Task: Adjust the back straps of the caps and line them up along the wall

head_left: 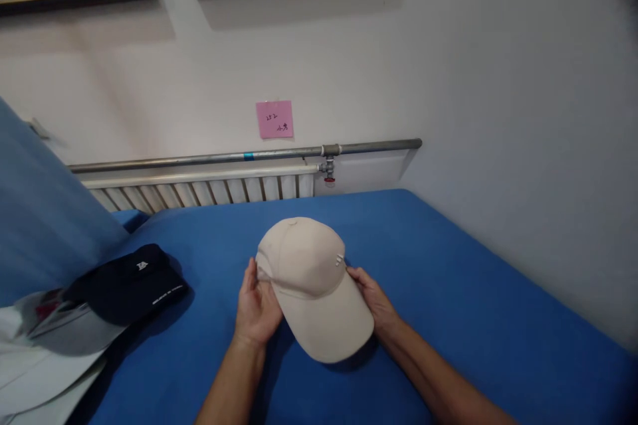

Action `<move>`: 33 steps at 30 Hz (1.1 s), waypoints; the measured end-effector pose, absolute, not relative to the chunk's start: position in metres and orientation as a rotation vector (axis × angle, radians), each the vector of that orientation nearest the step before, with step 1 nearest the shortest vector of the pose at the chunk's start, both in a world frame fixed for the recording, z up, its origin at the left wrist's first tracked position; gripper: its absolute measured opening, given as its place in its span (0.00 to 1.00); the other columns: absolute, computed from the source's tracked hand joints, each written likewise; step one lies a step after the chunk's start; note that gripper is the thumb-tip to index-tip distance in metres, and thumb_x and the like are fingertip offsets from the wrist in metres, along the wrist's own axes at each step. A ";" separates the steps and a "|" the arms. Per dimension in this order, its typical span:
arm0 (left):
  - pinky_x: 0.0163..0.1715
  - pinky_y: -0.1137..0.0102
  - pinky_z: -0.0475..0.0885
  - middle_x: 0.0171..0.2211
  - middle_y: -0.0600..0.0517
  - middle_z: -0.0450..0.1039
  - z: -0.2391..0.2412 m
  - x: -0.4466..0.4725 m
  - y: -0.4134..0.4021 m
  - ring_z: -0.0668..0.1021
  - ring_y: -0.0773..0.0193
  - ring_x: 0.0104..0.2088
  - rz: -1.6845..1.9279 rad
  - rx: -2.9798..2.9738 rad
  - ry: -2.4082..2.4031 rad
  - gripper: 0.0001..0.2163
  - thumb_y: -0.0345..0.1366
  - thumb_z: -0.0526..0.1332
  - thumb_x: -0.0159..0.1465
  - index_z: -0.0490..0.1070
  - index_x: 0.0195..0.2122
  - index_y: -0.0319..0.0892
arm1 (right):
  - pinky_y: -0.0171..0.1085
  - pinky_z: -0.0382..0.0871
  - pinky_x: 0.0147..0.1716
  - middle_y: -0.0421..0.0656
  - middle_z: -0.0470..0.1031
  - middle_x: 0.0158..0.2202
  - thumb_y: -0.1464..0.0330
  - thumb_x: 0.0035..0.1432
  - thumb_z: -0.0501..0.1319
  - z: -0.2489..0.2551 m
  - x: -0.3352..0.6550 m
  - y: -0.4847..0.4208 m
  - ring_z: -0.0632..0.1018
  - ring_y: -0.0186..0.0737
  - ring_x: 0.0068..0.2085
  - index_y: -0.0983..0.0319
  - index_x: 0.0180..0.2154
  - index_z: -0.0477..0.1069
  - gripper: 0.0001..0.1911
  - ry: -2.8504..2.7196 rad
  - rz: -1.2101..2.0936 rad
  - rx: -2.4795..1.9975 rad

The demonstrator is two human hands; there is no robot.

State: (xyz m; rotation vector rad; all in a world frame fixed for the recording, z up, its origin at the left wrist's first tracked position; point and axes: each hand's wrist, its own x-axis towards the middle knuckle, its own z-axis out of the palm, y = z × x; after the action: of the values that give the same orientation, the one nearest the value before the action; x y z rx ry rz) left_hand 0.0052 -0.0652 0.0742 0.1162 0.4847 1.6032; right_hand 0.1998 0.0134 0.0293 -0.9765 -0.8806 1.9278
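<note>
A beige baseball cap (304, 259) is held between my two hands over a blue-covered surface (448, 319). Its brim points toward me and slightly right, and a small white emblem shows on the right side of the crown. My left hand (258, 311) cups the cap's left edge, palm up, with the fingers partly hidden under it. On the other side, my right hand (373, 299) grips the edge where crown and brim meet; its fingertips are partly behind the cap.
Left of my hands lie a navy cap (124, 285) with white lettering, a grey cap (74, 332) and white caps (40, 378). A blue curtain (44, 212) hangs at the left. Behind are a radiator (224, 189), a metal pipe (199, 161) and a pink note (275, 119) on the wall.
</note>
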 end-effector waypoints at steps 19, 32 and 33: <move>0.29 0.72 0.73 0.32 0.45 0.77 0.032 0.007 -0.049 0.79 0.64 0.26 1.434 0.451 1.360 0.24 0.17 0.63 0.54 0.66 0.52 0.35 | 0.34 0.60 0.25 0.36 0.69 0.22 0.68 0.48 0.62 0.023 0.213 0.035 0.70 0.35 0.24 0.61 0.41 0.71 0.15 -1.338 1.345 -1.287; 0.32 0.65 0.74 0.31 0.44 0.77 0.025 -0.001 -0.072 0.79 0.55 0.31 1.330 0.690 1.692 0.17 0.28 0.65 0.52 0.70 0.44 0.37 | 0.35 0.57 0.30 0.38 0.70 0.21 0.71 0.49 0.62 0.033 0.231 0.012 0.69 0.36 0.27 0.59 0.36 0.75 0.09 -1.729 1.146 -1.377; 0.35 0.62 0.74 0.33 0.43 0.77 0.024 -0.002 -0.076 0.79 0.52 0.35 1.315 0.763 1.768 0.15 0.29 0.66 0.51 0.72 0.41 0.38 | 0.35 0.57 0.29 0.38 0.69 0.20 0.71 0.49 0.63 0.033 0.233 0.011 0.69 0.36 0.27 0.59 0.34 0.75 0.08 -1.739 1.146 -1.377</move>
State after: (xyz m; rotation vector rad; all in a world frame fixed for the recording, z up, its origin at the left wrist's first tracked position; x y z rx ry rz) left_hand -0.0015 -0.0764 0.0243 0.7628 1.7678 1.3147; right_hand 0.2325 0.0109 0.0331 -1.3774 -1.7389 1.1460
